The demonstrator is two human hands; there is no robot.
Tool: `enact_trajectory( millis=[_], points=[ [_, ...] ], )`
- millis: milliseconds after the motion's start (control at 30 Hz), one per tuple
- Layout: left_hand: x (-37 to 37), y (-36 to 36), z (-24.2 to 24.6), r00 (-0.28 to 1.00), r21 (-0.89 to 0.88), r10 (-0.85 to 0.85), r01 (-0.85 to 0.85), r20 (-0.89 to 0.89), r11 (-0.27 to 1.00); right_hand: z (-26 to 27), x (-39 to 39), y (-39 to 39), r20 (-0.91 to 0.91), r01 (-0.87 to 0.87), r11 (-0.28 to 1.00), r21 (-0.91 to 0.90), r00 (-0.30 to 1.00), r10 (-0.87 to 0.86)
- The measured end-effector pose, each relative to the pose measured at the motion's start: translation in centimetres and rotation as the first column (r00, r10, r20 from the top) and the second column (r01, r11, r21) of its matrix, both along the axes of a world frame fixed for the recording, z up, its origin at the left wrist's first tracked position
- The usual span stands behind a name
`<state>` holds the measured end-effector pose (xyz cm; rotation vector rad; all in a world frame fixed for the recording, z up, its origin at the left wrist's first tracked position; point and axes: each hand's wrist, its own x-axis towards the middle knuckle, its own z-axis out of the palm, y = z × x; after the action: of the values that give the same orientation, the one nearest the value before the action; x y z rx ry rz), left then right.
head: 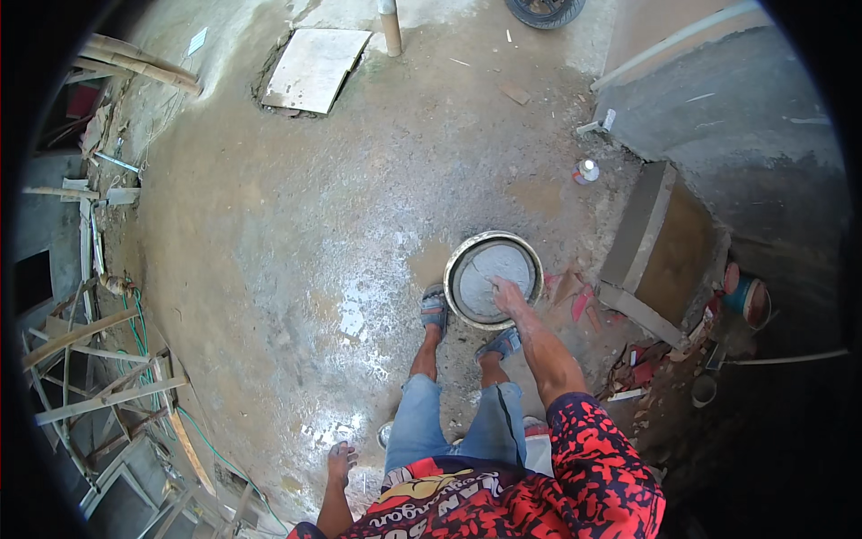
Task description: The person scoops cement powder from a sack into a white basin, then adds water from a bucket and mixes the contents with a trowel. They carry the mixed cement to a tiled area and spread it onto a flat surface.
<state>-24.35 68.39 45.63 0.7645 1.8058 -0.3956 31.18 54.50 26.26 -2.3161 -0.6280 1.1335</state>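
Note:
A round basin (451, 259) with a pale rim stands on the concrete floor just in front of my sandalled feet (434, 310). Light grey cement-like powder (486, 269) lies inside it, ringed by darker, wet-looking material. My right hand (506, 296) reaches over the basin's near right side, its fingers at the surface of the powder. Whether those fingers hold any of it cannot be made out. Down by my left side hangs my left hand (341, 463), empty, with its fingers loosely bent and apart.
A cement-walled trough (636, 229) holding brown water adjoins the right wall. Near it are a bottle (586, 171), a paint bucket (755, 303) and red debris (643, 370). Wooden trestles (101, 397) and a green hose (222, 455) line the left. A pale slab (316, 71) lies ahead beside a post (390, 30).

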Motion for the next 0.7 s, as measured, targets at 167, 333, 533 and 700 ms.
enact_trajectory(
  millis=[167,333,533,700],
  points=[
    [-0.4,0.2,-0.7,1.000,-0.014,0.002,-0.002,0.002,1.000,-2.0,0.0,0.9,0.046,0.012,1.000,-0.015,0.999,-0.011],
    [-0.8,0.3,-0.6,1.000,-0.028,0.008,-0.009,-0.014,1.000,-2.6,-0.1,2.6,0.037,0.026,0.997,-0.071,0.999,-0.023],
    [0.1,1.2,-0.7,1.000,-0.048,0.004,-0.005,-0.031,0.999,-3.3,0.4,3.5,0.042,0.025,0.992,-0.125,0.999,-0.020],
    [0.1,1.7,-0.9,1.000,-0.038,0.008,-0.009,-0.020,0.999,-3.8,0.3,4.2,0.053,0.031,0.990,-0.141,0.998,-0.024]
  ],
)
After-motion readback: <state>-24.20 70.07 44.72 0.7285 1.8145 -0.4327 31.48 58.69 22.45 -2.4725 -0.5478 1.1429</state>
